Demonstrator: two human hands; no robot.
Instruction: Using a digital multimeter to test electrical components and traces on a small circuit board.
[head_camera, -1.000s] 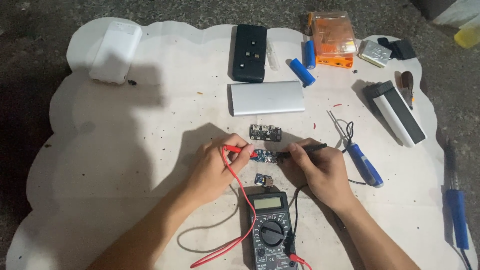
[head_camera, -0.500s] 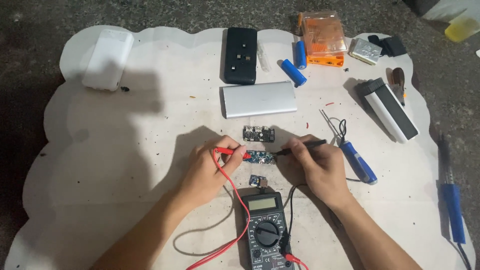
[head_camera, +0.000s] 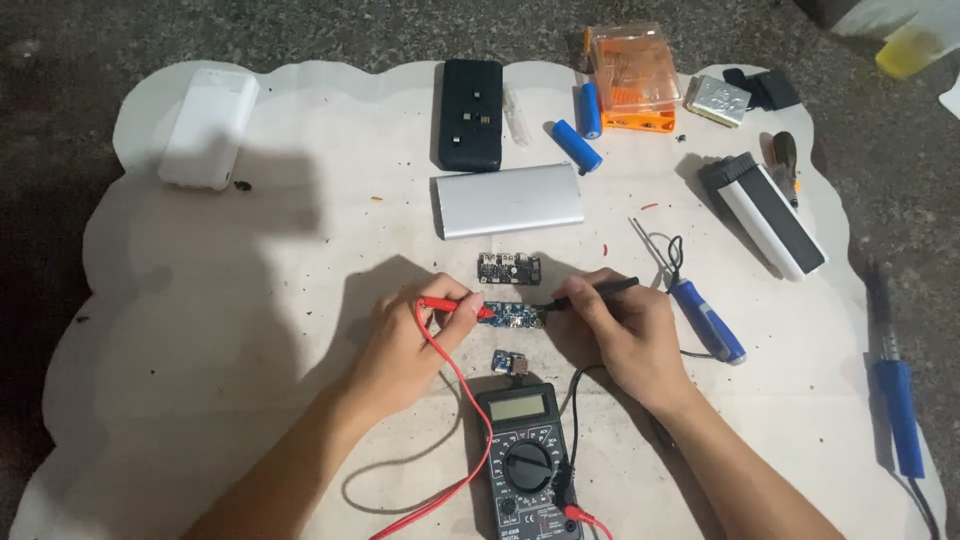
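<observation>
This is a makeshift electronics repair spot set up on the ground: a white sheet (head_camera: 200, 330) with wavy cut edges lies over rough, dark concrete floor (head_camera: 300, 30). Just below the grip of both hands sits a black digital multimeter (head_camera: 527, 465) with red and black leads. Just above the grip lies a bare circuit board (head_camera: 509, 268), and farther beyond it a silver power bank (head_camera: 510, 200), a black one (head_camera: 471, 113), loose blue cells (head_camera: 577, 146) and an orange parts box (head_camera: 632, 75). To the right of the grip are a blue-handled screwdriver (head_camera: 706, 320) and, well apart, a soldering iron (head_camera: 897, 400).
</observation>
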